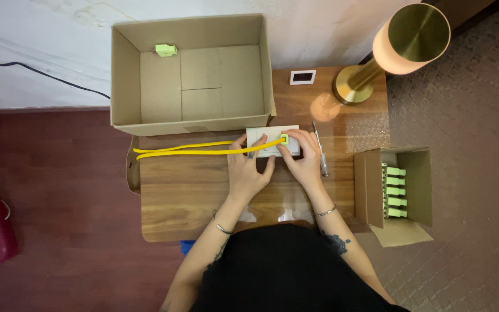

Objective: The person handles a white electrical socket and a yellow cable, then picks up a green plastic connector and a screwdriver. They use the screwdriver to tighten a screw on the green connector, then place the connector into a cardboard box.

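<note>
From my remote seat, much of the white faceplate [272, 141] is covered by the two hands, so I cannot make out its sockets or how the green connector [284, 138] sits in it; only a small green patch shows under the right fingertips. The near edge of the bench [192, 202] is hidden behind the person's dark clothing, and the forearms are cut off there too. The left hand [249, 170] lies palm down, fingers spread, pressing on the left part of the faceplate and across the yellow cable [186, 149]; it rests flat rather than closed around anything. The right hand [302, 156] curls over the right end of the plate, its fingertips pinching the green connector, though I cannot tell how firmly. The faceplate lies on the bench just in front of the open cardboard box [192, 75], with the yellow cable running as a doubled loop leftward from it along the box's front wall. One small green part [166, 50] lies inside that box. A thin tool [320, 153] lies just right of the right hand; its tip is too small to identify. A smaller box [397, 188] at the right holds a row of green connectors, and a brass lamp [397, 46] stands at the far corner.
</note>
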